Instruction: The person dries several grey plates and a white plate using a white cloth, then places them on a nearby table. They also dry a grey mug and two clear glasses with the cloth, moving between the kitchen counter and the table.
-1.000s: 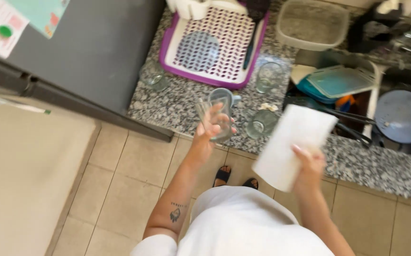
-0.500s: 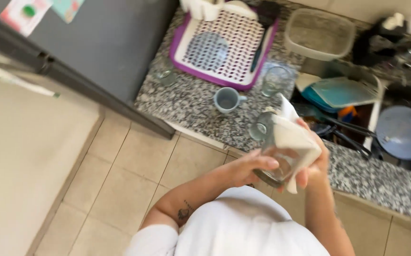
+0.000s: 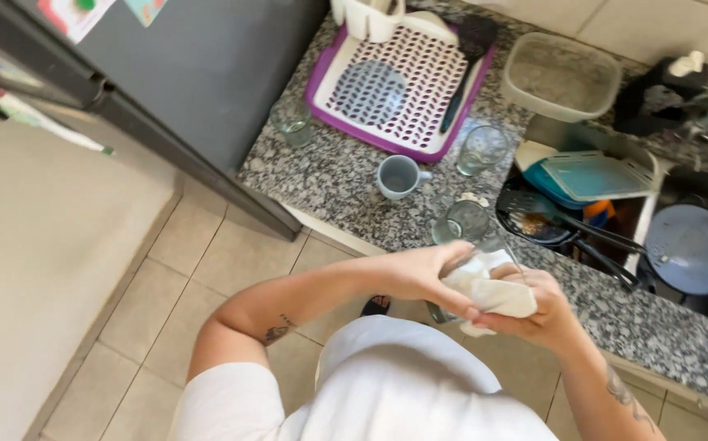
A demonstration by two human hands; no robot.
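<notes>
Here, low in the frame's centre, the left hand [image 3: 419,273] and right hand [image 3: 533,314] both close their fingers round a white cloth [image 3: 488,290] wrapped over a clear glass [image 3: 439,310]; above them, a grey mug [image 3: 397,175] and two glasses [image 3: 461,220] stand empty on the granite counter [image 3: 329,180]

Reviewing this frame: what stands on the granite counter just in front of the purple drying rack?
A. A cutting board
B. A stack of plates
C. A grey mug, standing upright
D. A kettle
C. A grey mug stands upright, its open mouth showing, on the granite counter right by the near edge of the purple drying rack; no plates, kettle or board stand there.
</notes>
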